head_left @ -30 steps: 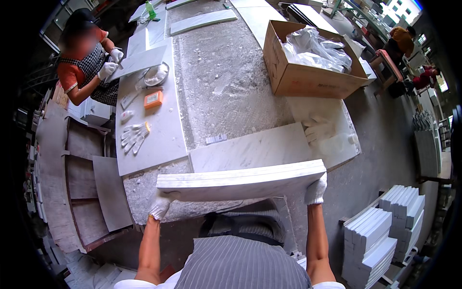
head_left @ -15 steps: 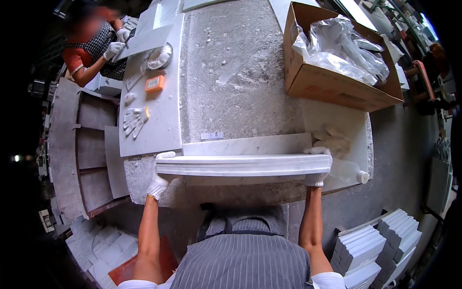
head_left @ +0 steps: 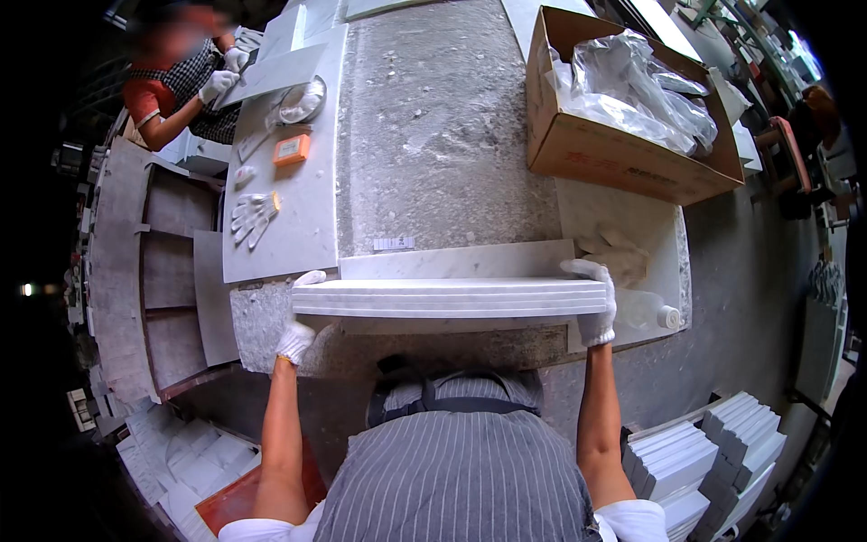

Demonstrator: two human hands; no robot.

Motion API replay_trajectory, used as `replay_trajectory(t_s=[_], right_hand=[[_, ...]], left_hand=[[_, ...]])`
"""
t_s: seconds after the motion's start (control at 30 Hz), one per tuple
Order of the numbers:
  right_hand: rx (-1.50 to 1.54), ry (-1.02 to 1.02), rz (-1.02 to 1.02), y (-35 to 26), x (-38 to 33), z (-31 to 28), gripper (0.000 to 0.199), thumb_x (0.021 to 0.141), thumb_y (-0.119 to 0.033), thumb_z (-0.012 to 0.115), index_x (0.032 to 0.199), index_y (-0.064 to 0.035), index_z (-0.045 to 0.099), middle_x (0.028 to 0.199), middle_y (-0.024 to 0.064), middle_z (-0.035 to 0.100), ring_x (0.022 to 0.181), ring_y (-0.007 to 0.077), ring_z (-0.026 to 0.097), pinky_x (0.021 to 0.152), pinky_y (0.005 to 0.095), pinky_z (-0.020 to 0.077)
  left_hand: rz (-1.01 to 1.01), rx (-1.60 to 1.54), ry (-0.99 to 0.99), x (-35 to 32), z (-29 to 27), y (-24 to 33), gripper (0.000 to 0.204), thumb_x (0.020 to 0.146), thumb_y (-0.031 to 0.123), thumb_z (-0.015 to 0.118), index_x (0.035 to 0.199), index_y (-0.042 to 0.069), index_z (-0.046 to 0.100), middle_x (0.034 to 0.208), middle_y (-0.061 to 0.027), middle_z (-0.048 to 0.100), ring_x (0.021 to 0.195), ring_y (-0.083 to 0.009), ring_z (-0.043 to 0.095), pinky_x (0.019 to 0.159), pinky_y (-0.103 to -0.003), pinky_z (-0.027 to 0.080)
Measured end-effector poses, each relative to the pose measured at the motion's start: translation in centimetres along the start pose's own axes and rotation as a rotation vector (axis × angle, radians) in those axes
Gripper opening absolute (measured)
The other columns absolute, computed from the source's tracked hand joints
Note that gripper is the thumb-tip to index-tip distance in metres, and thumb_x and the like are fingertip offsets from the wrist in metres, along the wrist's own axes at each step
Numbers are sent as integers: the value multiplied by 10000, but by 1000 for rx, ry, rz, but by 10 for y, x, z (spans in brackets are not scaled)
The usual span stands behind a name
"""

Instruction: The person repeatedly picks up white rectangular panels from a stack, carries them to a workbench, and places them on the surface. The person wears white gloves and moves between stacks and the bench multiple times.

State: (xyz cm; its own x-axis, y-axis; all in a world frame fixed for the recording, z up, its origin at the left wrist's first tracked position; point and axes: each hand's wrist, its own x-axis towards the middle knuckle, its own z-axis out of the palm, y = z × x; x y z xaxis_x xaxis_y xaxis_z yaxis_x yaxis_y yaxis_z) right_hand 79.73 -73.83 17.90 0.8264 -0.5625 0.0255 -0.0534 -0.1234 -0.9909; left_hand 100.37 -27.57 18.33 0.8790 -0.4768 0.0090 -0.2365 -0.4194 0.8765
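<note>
Slabs are the weight here: a stack of white stone tiles [head_left: 449,297], perhaps 3 or 4 thin pieces seen edge-on, is held level at the near edge of the grey stone desk [head_left: 433,135]. The left hand [head_left: 297,332], in a white glove, grips the stack's left end with its fingers wrapped under and over it; the right hand [head_left: 593,303], gloved too, clasps the right end the same way. Only the 2 ends are gripped, so the loose pieces could slide on one another if the stack tilts, and a corner may chip on the desk edge just beyond the stack. Fingers under the ends could be pinched if it comes down flat. Just behind the stack lies a pale marble slab [head_left: 456,260], and a white bottle [head_left: 652,312] lies beside the stack's right end, easy to knock. Farther from the stack, a cardboard box [head_left: 623,154] and spare gloves [head_left: 251,215].
</note>
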Motion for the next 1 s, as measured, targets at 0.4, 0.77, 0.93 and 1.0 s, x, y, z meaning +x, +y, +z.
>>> replay_trajectory(t_s=[0.4,0.77,0.93,1.0], right_hand=[[235,12,-37,-10,0,0,426,1000,-250,312,1034,26,635,1115,142,641,1078,240,569,1009,371,365],[392,94,81,-4,-2,0,500,985,-356,346,995,52,634,1093,194,641,1062,278,577,996,395,387],[485,41,112,-6,-2,0,493,986,-356,358,1028,55,626,1106,191,635,1079,268,563,1004,387,369],[496,38,126,-4,-2,-1,504,987,-364,355,1049,57,624,1116,190,631,1084,264,558,1006,382,361]], left_hand=[[205,655,-119,6,-5,-34,924,723,508,721,1399,15,328,1430,-125,363,1342,-289,330,1113,-393,305],[-89,-412,-87,-6,-11,21,1002,755,504,692,1472,23,182,1479,-123,322,1350,-238,326,1128,-357,238],[-228,-590,222,2,-8,41,939,845,722,375,1414,-22,317,1389,-171,442,1304,-251,394,1111,-379,262],[-174,-570,202,10,-8,35,856,887,657,392,1389,-35,353,1362,-176,470,1271,-265,436,1099,-383,287]])
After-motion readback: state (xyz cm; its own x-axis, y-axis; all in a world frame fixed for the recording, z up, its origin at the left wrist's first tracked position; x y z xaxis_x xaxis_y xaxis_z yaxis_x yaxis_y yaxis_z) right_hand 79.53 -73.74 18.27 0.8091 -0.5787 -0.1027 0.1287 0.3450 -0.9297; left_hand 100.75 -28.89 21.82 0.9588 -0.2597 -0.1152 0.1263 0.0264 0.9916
